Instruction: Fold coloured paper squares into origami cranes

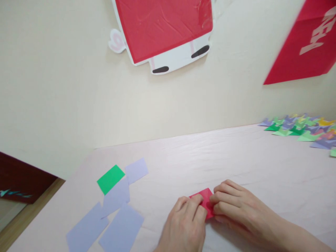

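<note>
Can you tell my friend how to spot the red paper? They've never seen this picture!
Start at the pale table below the wall. On its near side, right of the flat purple sheets, the left hand and right hand touch the red paper. The loose sheets to its left are purple or green; only this one is bright red.

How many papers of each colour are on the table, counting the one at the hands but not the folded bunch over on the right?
Purple papers: 4
Green paper: 1
Red paper: 1, touched by the left hand and the right hand
Total: 6 showing; I can't tell if any sheets are stacked underneath.
</note>
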Available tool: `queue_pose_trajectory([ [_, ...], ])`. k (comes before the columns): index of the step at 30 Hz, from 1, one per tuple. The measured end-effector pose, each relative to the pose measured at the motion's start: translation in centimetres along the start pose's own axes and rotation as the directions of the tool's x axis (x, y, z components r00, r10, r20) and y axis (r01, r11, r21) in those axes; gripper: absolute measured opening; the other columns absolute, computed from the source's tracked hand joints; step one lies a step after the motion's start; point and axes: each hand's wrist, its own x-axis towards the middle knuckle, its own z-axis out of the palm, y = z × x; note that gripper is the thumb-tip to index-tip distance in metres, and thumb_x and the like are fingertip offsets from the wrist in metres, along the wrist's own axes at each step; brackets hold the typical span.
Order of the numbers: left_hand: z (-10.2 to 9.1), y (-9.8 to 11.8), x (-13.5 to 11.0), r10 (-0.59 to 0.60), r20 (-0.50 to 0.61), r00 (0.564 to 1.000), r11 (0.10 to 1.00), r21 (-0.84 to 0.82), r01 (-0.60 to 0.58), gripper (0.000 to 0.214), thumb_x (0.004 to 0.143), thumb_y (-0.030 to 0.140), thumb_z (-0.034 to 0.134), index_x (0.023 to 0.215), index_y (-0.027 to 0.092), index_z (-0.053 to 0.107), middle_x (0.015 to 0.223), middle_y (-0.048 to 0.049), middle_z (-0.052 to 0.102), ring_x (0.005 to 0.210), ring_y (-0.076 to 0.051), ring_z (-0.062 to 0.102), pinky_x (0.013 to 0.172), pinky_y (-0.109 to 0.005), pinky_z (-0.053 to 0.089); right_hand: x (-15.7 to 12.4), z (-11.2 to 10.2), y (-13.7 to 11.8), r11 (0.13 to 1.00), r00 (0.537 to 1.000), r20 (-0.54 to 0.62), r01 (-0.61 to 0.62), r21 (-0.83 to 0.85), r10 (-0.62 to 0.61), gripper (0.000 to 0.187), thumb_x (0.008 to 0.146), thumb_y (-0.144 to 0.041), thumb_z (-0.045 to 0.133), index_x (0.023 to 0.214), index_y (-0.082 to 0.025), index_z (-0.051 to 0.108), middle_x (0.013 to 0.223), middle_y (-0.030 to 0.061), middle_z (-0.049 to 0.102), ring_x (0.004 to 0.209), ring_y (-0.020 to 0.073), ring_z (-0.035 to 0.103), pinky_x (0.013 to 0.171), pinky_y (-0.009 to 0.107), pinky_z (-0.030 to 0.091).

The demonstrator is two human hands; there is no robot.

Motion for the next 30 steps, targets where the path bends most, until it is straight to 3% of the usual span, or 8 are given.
queue_pose_trajectory([
  [3, -0.2, 0.3, 0.0, -0.053, 0.054, 0.997, 0.99, -0.128, 0.059, 0.02, 0.086, 0.012, 0.047, 0.102, 0.016, 0.06, 0.117, -0.0099, 0.065, 0.102, -0.02, 0.062, 0.089, -0.031, 0.053, 0.0, 0.5, 0.1, 0.998, 0.999, -0.012, -0.046, 0.05, 0.046, 0.022, 0.1, -0.024, 0.046, 0.081, -0.022, 0.057, 0.078, 0.0012, 0.066, 0.072, 0.0167, 0.056, 0.069, 0.031, 0.042],
  [5, -0.5, 0.5, 0.1, -0.102, 0.08, 0.992, 0.984, -0.138, 0.113, 0.032, 0.084, 0.015, 0.049, 0.116, 0.013, 0.056, 0.123, -0.0124, 0.063, 0.104, -0.02, 0.062, 0.089, -0.03, 0.053, 0.0, 0.9, 0.3, 0.989, 0.99, -0.022, -0.138, 0.06, 0.14, 0.021, 0.099, -0.024, 0.047, 0.08, -0.022, 0.055, 0.076, 0.0012, 0.064, 0.07, 0.0168, 0.055, 0.067, 0.029, 0.042],
  [8, -0.6, 0.7, -0.1, -0.107, 0.053, 0.993, 0.994, 0.04, 0.105, 0.046, 0.086, 0.018, 0.048, 0.132, 0.008, 0.048, 0.129, -0.0164, 0.059, 0.109, -0.023, 0.06, 0.09, -0.033, 0.052, 0.1, 1.4, 0.5, 0.947, 0.952, -0.022, -0.303, 0.107, 0.307, 0.02, 0.098, -0.021, 0.045, 0.081, -0.022, 0.055, 0.077, 0.0019, 0.063, 0.071, 0.0176, 0.057, 0.064, 0.028, 0.044],
  [11, 0.0, 0.9, -0.5, 0.051, -0.022, 0.998, 0.962, 0.271, -0.043, 0.038, 0.092, 0.027, 0.048, 0.126, 0.01, 0.057, 0.123, -0.0131, 0.063, 0.114, -0.026, 0.057, 0.095, -0.037, 0.046, 0.6, 1.7, 0.3, 0.913, 0.919, -0.018, -0.39, 0.12, 0.395, 0.021, 0.098, -0.021, 0.043, 0.081, -0.021, 0.054, 0.078, 0.0026, 0.063, 0.073, 0.0181, 0.058, 0.065, 0.029, 0.045],
  [13, 0.6, 1.2, -0.8, 0.124, -0.034, 0.992, 0.923, 0.371, -0.103, 0.041, 0.095, 0.039, 0.047, 0.122, 0.011, 0.061, 0.119, -0.0107, 0.067, 0.112, -0.025, 0.056, 0.095, -0.035, 0.043, 1.0, 2.0, 0.3, 0.902, 0.906, -0.016, -0.42, 0.097, 0.423, 0.021, 0.098, -0.019, 0.042, 0.08, -0.021, 0.054, 0.08, 0.0034, 0.063, 0.075, 0.0187, 0.059, 0.067, 0.03, 0.045],
  [17, 1.2, 1.5, -1.2, 0.118, -0.004, 0.993, 0.891, 0.443, -0.104, 0.055, 0.095, 0.057, 0.042, 0.118, 0.012, 0.065, 0.116, -0.007, 0.07, 0.109, -0.022, 0.057, 0.093, -0.032, 0.041, 1.3, 2.4, 0.4, 0.889, 0.891, -0.015, -0.451, 0.081, 0.453, 0.018, 0.095, -0.016, 0.045, 0.081, -0.02, 0.055, 0.08, 0.0032, 0.064, 0.076, 0.0191, 0.06, 0.069, 0.03, 0.045],
  [21, 1.3, 1.5, -1.2, 0.106, -0.026, 0.994, 0.895, 0.438, -0.084, 0.057, 0.097, 0.058, 0.036, 0.115, 0.013, 0.067, 0.115, -0.0052, 0.071, 0.106, -0.021, 0.059, 0.092, -0.032, 0.041, 1.3, 2.5, 0.6, 0.875, 0.879, -0.022, -0.471, 0.115, 0.476, 0.015, 0.093, -0.014, 0.048, 0.084, -0.021, 0.057, 0.082, 0.0025, 0.066, 0.077, 0.0186, 0.061, 0.07, 0.03, 0.045],
  [30, 1.8, 1.4, -1.8, 0.087, 0.052, 0.995, 0.894, 0.436, -0.101, 0.063, 0.096, 0.061, 0.037, 0.124, 0.011, 0.063, 0.122, -0.0093, 0.068, 0.111, -0.023, 0.058, 0.093, -0.033, 0.041, 1.5, 2.5, 0.7, 0.875, 0.878, -0.009, -0.477, 0.089, 0.479, 0.017, 0.093, -0.013, 0.048, 0.082, -0.02, 0.059, 0.081, 0.0034, 0.067, 0.078, 0.0196, 0.062, 0.071, 0.031, 0.046],
])
